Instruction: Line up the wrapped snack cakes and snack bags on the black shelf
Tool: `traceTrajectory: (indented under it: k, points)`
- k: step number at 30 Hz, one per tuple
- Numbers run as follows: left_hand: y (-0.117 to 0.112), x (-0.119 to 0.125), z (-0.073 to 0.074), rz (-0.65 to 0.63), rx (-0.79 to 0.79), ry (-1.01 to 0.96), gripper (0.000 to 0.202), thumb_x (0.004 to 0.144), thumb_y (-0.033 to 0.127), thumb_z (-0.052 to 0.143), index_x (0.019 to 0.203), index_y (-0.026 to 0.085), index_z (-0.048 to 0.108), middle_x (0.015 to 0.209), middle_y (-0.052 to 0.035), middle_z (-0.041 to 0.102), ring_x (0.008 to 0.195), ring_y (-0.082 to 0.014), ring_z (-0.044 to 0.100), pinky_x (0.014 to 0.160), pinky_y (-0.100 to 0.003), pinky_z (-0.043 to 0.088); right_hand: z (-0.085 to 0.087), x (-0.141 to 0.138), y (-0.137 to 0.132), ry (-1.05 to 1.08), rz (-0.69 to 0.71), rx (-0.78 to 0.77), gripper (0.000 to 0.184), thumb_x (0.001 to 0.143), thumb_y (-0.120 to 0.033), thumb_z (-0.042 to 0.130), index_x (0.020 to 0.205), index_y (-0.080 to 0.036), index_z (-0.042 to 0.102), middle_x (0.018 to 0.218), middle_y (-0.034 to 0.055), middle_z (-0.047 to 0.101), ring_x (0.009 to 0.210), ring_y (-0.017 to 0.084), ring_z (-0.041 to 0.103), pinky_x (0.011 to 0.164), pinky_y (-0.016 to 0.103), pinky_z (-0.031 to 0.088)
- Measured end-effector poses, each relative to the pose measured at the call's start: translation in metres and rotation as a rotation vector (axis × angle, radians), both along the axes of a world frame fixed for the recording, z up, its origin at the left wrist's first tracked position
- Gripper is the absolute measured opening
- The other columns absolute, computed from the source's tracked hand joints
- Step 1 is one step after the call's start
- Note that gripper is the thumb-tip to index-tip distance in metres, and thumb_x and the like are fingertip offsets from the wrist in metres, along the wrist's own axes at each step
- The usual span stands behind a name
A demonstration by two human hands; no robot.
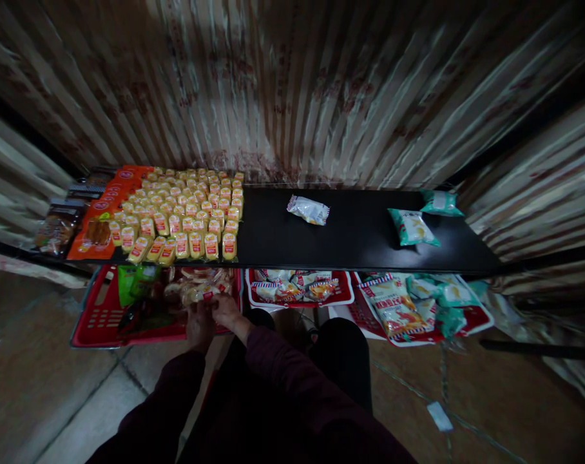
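Observation:
Low at the left, my left hand (200, 325) and my right hand (226, 311) are close together over the near side of a red basket (96, 319). Both are closed on a clear plastic snack packet (194, 294) with a small red label; its contents are too dim to name. My fingertips are partly hidden. Under and around the packet lie other clear packets, and a bright green packet (135, 282) is in the basket's back left. Just above, rows of small yellow wrapped cakes (181, 219) stand on the black shelf (355, 235).
Orange packets (99, 219) and dark packets (58, 225) fill the shelf's left end. A white packet (308, 209) lies mid-shelf, a teal packet (413, 227) farther right. Below are a middle basket (348, 288) and a right basket (486, 316) of snacks. Wrinkled sheeting (283, 96) hangs behind.

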State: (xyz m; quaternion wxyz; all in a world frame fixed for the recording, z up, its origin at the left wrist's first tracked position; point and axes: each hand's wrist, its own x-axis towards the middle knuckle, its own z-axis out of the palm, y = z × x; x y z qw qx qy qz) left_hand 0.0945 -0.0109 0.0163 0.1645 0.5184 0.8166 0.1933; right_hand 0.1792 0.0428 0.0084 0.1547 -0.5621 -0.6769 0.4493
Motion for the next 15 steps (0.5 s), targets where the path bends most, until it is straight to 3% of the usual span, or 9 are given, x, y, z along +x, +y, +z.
traceTrajectory:
  k: [4, 8, 15]
  points:
    - [-0.008, -0.001, -0.001, -0.065, -0.009, 0.064, 0.023, 0.080, 0.017, 0.047, 0.100, 0.015, 0.057, 0.102, -0.0143, 0.055, 0.098, -0.0251, 0.057, 0.074, -0.034, 0.048, -0.002, -0.001, -0.002, 0.002, -0.013, -0.059, 0.024, 0.063, -0.003, 0.056, 0.074, -0.020, 0.069, 0.080, 0.0030, 0.072, 0.077, 0.016, 0.066, 0.070, 0.022, 0.049]
    - [-0.011, 0.005, -0.002, -0.024, -0.043, 0.126, 0.029, 0.079, 0.013, 0.044, 0.104, 0.011, 0.058, 0.104, -0.0175, 0.056, 0.095, -0.0255, 0.058, 0.076, -0.036, 0.048, -0.001, 0.000, 0.003, 0.040, -0.029, -0.077, 0.023, 0.065, -0.005, 0.054, 0.075, -0.021, 0.069, 0.079, 0.0001, 0.071, 0.075, 0.014, 0.065, 0.069, 0.020, 0.049]
    - [-0.017, 0.000, -0.005, -0.081, -0.038, 0.129, 0.024, 0.074, 0.011, 0.044, 0.088, 0.013, 0.064, 0.087, -0.0147, 0.061, 0.094, -0.0269, 0.058, 0.079, -0.038, 0.048, 0.003, -0.008, 0.009, 0.019, 0.036, -0.095, 0.020, 0.066, -0.006, 0.055, 0.071, -0.020, 0.069, 0.074, 0.0015, 0.071, 0.074, 0.015, 0.065, 0.068, 0.021, 0.049]
